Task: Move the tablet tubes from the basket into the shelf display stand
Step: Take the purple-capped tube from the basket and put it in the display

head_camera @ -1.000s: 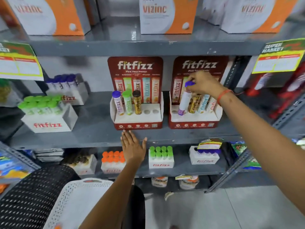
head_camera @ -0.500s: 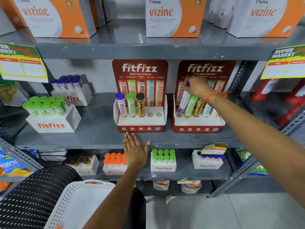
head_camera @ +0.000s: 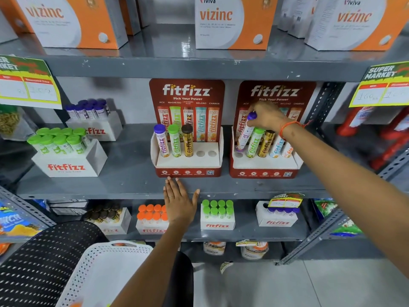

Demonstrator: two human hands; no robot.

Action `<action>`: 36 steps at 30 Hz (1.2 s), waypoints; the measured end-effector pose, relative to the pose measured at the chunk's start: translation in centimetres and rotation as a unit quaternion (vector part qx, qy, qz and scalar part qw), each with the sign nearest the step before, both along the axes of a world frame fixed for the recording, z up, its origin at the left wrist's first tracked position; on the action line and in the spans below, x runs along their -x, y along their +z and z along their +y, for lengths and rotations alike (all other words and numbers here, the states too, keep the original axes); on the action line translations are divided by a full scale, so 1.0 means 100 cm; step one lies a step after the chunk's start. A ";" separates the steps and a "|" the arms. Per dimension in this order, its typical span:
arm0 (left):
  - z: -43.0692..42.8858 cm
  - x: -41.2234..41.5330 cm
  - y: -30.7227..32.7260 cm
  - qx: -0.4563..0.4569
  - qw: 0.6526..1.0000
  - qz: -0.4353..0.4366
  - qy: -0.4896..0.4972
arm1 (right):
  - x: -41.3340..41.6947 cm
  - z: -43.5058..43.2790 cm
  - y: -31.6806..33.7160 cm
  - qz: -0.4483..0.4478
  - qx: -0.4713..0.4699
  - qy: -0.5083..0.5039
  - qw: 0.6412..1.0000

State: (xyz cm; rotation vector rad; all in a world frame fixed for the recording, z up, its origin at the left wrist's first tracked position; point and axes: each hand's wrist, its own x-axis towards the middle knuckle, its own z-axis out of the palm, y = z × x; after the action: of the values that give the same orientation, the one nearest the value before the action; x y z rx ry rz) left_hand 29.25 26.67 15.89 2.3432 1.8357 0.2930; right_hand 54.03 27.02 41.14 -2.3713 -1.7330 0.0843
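I count two red display stands on the grey shelf (head_camera: 124,178). The left stand (head_camera: 188,161) holds three tubes and two empty holes. The right stand (head_camera: 264,166) holds four seated tubes. My right hand (head_camera: 266,117), arm stretched out, pinches the purple-capped tube (head_camera: 245,134), tilted, its base seemingly just above the leftmost hole. My left hand (head_camera: 179,201) lies flat and open on the shelf's front edge. The white basket (head_camera: 104,269) sits below.
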 end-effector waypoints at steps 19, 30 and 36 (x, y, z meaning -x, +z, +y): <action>0.000 0.000 0.001 0.001 1.000 0.003 0.000 | -0.002 0.003 -0.013 0.035 -0.035 0.010 0.999; -0.001 0.001 0.002 0.009 1.000 0.006 -0.001 | 0.002 0.002 -0.021 0.029 -0.016 0.040 0.999; -0.001 0.001 0.002 0.006 1.000 -0.002 -0.005 | 0.002 0.002 -0.028 0.006 -0.016 0.036 0.999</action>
State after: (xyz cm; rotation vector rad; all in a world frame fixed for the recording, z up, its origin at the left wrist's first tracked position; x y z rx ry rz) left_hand 29.20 26.61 16.07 2.3424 1.8181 0.2853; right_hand 53.85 27.27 38.31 -2.2819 -1.8011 0.0811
